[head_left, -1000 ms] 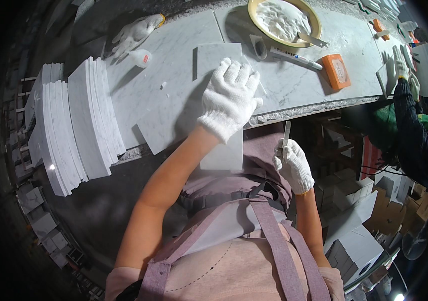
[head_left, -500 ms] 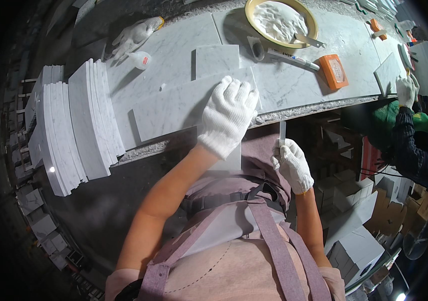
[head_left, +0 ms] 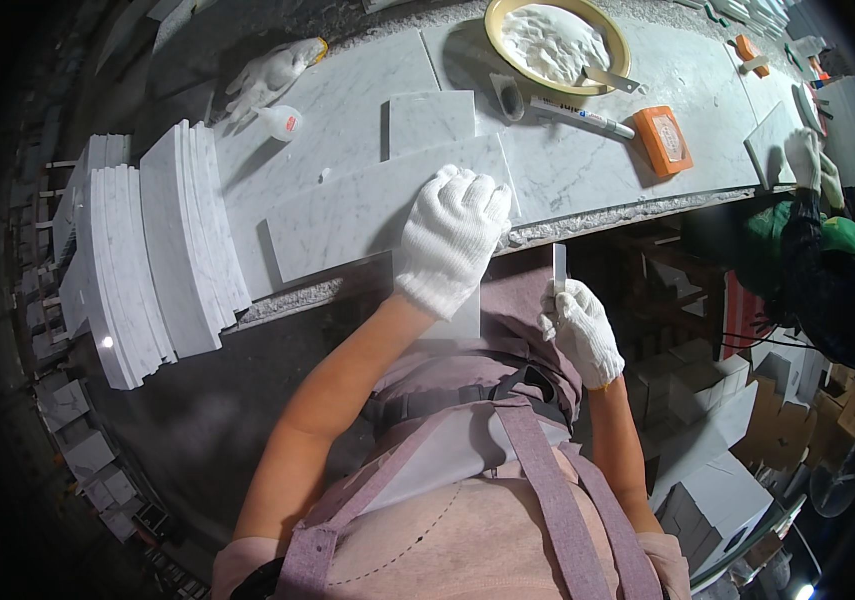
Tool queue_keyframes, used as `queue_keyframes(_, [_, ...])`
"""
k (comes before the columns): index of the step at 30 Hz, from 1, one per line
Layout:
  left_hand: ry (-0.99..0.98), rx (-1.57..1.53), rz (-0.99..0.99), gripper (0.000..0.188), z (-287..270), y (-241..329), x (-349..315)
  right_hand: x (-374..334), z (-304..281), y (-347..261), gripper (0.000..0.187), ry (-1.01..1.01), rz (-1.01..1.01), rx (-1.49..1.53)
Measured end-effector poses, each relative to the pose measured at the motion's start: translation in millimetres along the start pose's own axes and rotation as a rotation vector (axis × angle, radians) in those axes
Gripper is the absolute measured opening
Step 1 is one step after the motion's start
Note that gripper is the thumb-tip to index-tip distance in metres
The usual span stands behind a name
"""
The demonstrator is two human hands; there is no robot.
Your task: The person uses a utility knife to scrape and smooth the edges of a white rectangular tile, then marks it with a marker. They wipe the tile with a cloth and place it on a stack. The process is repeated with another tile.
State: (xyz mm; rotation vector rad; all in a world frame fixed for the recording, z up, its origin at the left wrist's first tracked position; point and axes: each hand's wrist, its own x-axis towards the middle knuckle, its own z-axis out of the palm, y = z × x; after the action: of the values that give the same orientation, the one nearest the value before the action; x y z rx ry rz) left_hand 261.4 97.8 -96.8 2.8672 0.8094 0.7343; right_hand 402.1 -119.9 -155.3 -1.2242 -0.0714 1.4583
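Observation:
My left hand [head_left: 455,240], in a white knit glove, rests palm down on the right end of a long grey-veined marble tile [head_left: 337,212]. Its fingers are bent and the fingertips are hidden beneath the knuckles. The tile lies along the front of the workbench. My right hand [head_left: 584,332], gloved too, is closed around a narrow flat scraper [head_left: 559,266] just off the bench's front edge. The scraper's pale blade points up and away from me. A smaller marble piece [head_left: 432,118] lies against the far side of the long tile.
A yellow bowl [head_left: 627,72] holds white powder and a metal spatula [head_left: 611,80]. Nearby lie a marker [head_left: 583,117] and an orange block [head_left: 663,141]. Stacked marble slabs [head_left: 187,235] stand at left, beside a small bottle [head_left: 281,122] and a loose glove [head_left: 272,80]. Another person [head_left: 817,260] works at right.
My left hand's fingers have bent in and drawn back slightly toward me on the tile. The scraper in my right hand has turned, showing its flat face more. The other person's hands have shifted.

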Motion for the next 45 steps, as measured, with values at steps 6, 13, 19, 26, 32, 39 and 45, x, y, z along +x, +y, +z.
queue_keyframes(6, [-0.191, 0.003, -0.04, 0.033, -2.2, 0.2, -0.1, 0.4, 2.9, -0.6, 0.019, 0.022, 0.035, 0.016])
queue_keyframes(13, [-0.39, 0.115, -0.038, 0.054, -11.9, -5.4, 13.5, 1.1, 10.1, -4.4, 0.019, 0.027, 0.028, 0.021])
queue_keyframes(19, [-0.415, 0.057, -0.099, 0.048, -11.0, -3.3, 21.5, -1.1, 14.6, -10.4, 0.022, 0.013, 0.012, 0.017])
queue_keyframes(26, [-0.295, 0.119, -0.101, 0.036, -3.6, 1.7, 12.0, -0.7, 9.5, -7.0, 0.023, 0.02, 0.015, -0.017])
queue_keyframes(32, [-0.165, 0.133, -0.072, 0.019, -5.1, 6.5, -2.1, 0.4, 0.3, -1.9, 0.024, 0.001, 0.011, -0.023])
queue_keyframes(39, [-0.118, 0.138, -0.039, 0.009, -13.0, 10.7, -9.8, -3.9, -4.7, -5.7, 0.027, -0.008, 0.019, -0.035])
queue_keyframes(45, [-0.212, 0.111, -0.046, 0.01, -15.4, 9.5, -9.8, -3.2, -11.1, -12.1, 0.029, -0.015, 0.051, -0.114])
